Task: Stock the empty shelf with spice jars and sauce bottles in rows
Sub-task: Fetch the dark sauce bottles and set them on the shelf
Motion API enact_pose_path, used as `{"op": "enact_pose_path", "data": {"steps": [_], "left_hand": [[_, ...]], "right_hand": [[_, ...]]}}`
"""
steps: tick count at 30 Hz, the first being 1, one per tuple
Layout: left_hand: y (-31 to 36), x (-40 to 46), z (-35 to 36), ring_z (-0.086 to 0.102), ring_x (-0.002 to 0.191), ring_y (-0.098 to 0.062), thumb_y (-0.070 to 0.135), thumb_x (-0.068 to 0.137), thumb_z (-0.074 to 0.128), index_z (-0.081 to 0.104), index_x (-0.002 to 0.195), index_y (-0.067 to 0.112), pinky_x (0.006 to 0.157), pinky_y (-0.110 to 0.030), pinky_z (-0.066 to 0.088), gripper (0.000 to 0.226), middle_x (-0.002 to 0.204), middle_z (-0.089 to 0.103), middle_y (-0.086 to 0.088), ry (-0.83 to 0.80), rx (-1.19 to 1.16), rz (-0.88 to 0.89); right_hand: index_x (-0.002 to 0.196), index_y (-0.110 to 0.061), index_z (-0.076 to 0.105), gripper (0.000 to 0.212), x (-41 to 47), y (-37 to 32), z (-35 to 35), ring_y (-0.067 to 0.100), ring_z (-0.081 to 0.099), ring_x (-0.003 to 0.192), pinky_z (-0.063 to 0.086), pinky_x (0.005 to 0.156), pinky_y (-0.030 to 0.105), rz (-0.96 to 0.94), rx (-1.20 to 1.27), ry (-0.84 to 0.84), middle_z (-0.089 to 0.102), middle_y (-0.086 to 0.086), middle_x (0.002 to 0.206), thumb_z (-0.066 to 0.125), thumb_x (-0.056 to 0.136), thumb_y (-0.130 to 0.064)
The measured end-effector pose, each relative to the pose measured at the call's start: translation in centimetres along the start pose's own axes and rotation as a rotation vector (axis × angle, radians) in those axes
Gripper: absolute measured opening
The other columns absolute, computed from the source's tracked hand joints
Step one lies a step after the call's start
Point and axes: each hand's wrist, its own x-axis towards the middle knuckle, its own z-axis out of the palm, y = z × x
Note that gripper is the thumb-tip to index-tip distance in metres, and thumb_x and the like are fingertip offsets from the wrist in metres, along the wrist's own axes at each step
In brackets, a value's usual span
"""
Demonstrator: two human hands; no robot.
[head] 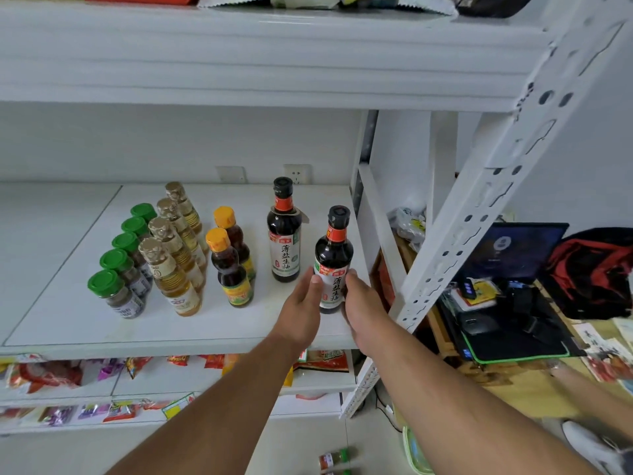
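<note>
Head view. The white shelf (85, 332) carries four short rows running front to back. From nine o'clock toward three o'clock: five green-capped spice jars (114, 293), four gold-capped bottles of pale oil (173, 277), two orange-capped dark bottles (230, 269), and one tall soy sauce bottle (284, 231) standing alone at the back.

A second soy bottle (333, 260) stands upright near the front edge, at four o'clock from the first and apart from it. The person holds it between both hands. The left hand (303, 308) presses its thumb and fingers against the label's left side. The right hand (363, 311) wraps the lower right side, fingers curled round the glass. The base appears to touch the shelf, though the hands partly hide it.

Step in hand, by judgement: seating this bottle at the front of the soy sauce row. It sits slightly toward three o'clock of the rear bottle, close to the upright post (373, 231).

Next move calls for:
1. A small nudge toward nine o'clock to line it up with the rear bottle.
2. A release without tipping; the bottle is tall and narrow.
3. Fetching more stock. A small jar (337, 459) lies on the floor at six o'clock.
</note>
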Motion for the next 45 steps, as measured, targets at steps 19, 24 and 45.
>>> {"op": "enact_pose_path", "data": {"steps": [19, 24, 45], "left_hand": [[-0.6, -1.5, -3.9, 0.049, 0.127, 0.008, 0.049, 0.108, 0.036, 0.036, 0.153, 0.045, 0.111, -0.022, 0.035, 0.046, 0.133, 0.056, 0.029, 0.020, -0.004, 0.020], [-0.6, -1.8, -5.6, 0.049, 0.125, 0.013, 0.048, 0.108, 0.035, 0.042, 0.152, 0.043, 0.110, -0.020, 0.036, 0.044, 0.136, 0.057, 0.028, 0.033, 0.001, 0.030], [-1.4, -2.5, -6.9, 0.052, 0.123, 0.009, 0.052, 0.107, 0.035, 0.058, 0.109, 0.066, 0.119, -0.036, 0.036, 0.027, 0.113, 0.064, 0.042, 0.063, 0.001, -0.045]], "right_hand": [[0.123, -0.033, 0.064, 0.038, -0.7, 1.3, 3.9, 0.015, 0.068, 0.107, 0.044, 0.112, 0.047, -0.033, -0.022, -0.126, 0.071, -0.001, 0.120, 0.032, 0.107, -0.046], [0.123, -0.031, 0.064, 0.039, -1.0, 1.5, 5.5, 0.012, 0.072, 0.099, 0.045, 0.111, 0.048, -0.045, -0.037, -0.159, 0.072, -0.001, 0.117, 0.031, 0.108, -0.045], [0.110, -0.040, 0.062, 0.031, -0.3, 2.8, 6.0, 0.015, 0.057, 0.124, 0.035, 0.120, 0.047, 0.030, -0.012, -0.176, 0.068, -0.006, 0.119, 0.033, 0.108, -0.051]]}}
